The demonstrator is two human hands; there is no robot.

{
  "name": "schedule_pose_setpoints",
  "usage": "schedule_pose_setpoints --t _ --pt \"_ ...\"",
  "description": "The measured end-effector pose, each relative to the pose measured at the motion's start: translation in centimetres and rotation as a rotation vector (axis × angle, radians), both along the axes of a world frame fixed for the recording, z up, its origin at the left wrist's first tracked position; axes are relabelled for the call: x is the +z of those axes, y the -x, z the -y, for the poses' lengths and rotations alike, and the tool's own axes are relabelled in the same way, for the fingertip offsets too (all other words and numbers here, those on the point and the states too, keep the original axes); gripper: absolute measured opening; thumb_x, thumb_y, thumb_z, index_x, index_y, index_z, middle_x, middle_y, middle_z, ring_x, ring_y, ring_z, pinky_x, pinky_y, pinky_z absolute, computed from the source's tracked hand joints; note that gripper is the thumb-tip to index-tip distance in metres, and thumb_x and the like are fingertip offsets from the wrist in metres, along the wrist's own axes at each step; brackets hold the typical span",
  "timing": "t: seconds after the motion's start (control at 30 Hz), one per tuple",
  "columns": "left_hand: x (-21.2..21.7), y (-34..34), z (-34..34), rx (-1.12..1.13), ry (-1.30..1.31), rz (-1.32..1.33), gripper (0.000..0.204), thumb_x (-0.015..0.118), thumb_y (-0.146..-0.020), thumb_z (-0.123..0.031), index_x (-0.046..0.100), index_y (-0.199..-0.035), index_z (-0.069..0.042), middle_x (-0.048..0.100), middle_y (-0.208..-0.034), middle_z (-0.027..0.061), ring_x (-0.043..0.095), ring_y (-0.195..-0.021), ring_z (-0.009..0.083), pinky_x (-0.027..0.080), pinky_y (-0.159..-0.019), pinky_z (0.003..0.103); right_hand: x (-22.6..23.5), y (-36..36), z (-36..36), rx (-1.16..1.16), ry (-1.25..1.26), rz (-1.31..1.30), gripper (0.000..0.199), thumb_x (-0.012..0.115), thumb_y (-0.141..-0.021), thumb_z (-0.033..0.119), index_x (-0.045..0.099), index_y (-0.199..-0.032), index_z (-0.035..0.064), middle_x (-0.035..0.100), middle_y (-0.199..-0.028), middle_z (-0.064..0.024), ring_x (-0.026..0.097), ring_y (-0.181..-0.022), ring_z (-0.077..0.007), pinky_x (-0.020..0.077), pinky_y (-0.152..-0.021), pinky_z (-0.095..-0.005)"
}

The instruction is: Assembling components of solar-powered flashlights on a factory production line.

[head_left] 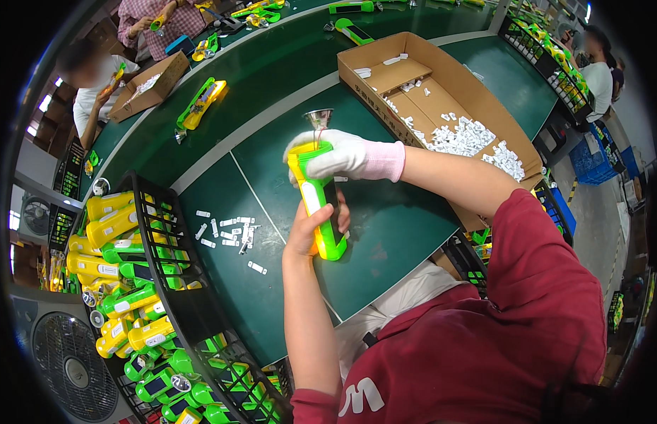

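Observation:
A green and yellow flashlight body (pixel 331 249) stands tilted over the green table, between my two hands. Bare and wrapped round its lower half, my left hand (pixel 301 232) grips the handle. White-gloved, my right hand (pixel 342 154) closes round the upper end. Just beyond the glove, a silver cone reflector (pixel 318 117) sits out of the body, with thin red wires running down to it. The glove hides part of the flashlight's top. Small white plastic pieces (pixel 229 230) lie scattered on the table to the left.
A black crate (pixel 201 318) full of green and yellow flashlights stands at my left. An open cardboard box (pixel 441 63) with many small white pieces is at the far right. A conveyor (pixel 265 92) carrying flashlights crosses behind the table. Other people work beyond it. A fan (pixel 74 364) stands lower left.

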State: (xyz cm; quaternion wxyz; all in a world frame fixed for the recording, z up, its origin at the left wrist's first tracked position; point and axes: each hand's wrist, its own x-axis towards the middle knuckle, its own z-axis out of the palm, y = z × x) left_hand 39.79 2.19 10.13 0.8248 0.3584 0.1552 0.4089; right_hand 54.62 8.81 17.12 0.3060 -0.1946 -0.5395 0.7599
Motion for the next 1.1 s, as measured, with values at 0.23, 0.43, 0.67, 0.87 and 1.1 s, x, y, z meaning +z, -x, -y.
schedule_pose_setpoints --t 0.23,0.43,0.67,0.87,1.1 --pt "-0.1 -0.9 0.0 -0.055 0.060 0.057 0.041 0.061 -0.077 -0.031 0.045 -0.102 -0.002 0.047 -0.069 0.0094 0.048 -0.057 0.0174 0.041 -0.054 0.029 -1.0 -0.7 -1.4 -0.116 -0.175 0.240 0.035 0.066 -0.077 0.030 0.059 -0.099 0.0031 0.061 -0.084 -0.0040 0.058 -0.081 -0.0101 0.0467 -0.073 -0.0247" --pt "-0.5 -0.6 -0.9 0.110 0.112 0.267 0.054 0.044 -0.085 -0.057 0.046 -0.102 -0.005 0.040 -0.067 0.0040 0.038 -0.055 0.0136 0.033 -0.050 0.025 0.4 -2.4 -0.3 0.051 -0.385 0.927 0.045 0.053 -0.083 0.046 0.063 -0.082 0.0012 0.061 -0.074 -0.0072 0.054 -0.066 -0.0143 0.0432 -0.063 -0.0285" --pt "-0.7 0.4 -1.8 0.550 0.153 0.494 0.057 0.045 -0.086 -0.055 0.047 -0.100 0.001 0.047 -0.081 0.0077 0.047 -0.071 0.0166 0.045 -0.068 0.027 4.7 -10.5 -4.2 -0.476 -0.719 0.815 0.039 0.050 -0.082 0.040 0.068 -0.077 0.0050 0.065 -0.072 -0.0087 0.061 -0.066 -0.0181 0.0489 -0.068 -0.0304" --pt "0.1 -0.7 -1.3 0.719 0.281 0.336 0.056 0.048 -0.085 -0.052 0.055 -0.095 0.003 0.055 -0.106 0.0134 0.056 -0.085 0.0211 0.046 -0.086 0.035 0.1 -19.4 -6.2 -0.314 -0.922 1.530 0.028 0.054 -0.073 0.004 0.060 -0.100 0.0075 0.063 -0.096 -0.0132 0.061 -0.089 -0.0281 0.0477 -0.079 -0.0385" --pt "-0.3 -0.4 -1.6 0.424 0.116 0.297 0.055 0.042 -0.086 -0.051 0.047 -0.111 -0.002 0.055 -0.095 0.0116 0.050 -0.066 0.0181 0.048 -0.062 0.032 -1.5 -19.3 -6.2 -0.133 -0.924 1.525 0.024 0.054 -0.071 0.002 0.059 -0.095 0.0061 0.063 -0.090 -0.0134 0.062 -0.085 -0.0287 0.0475 -0.077 -0.0401"
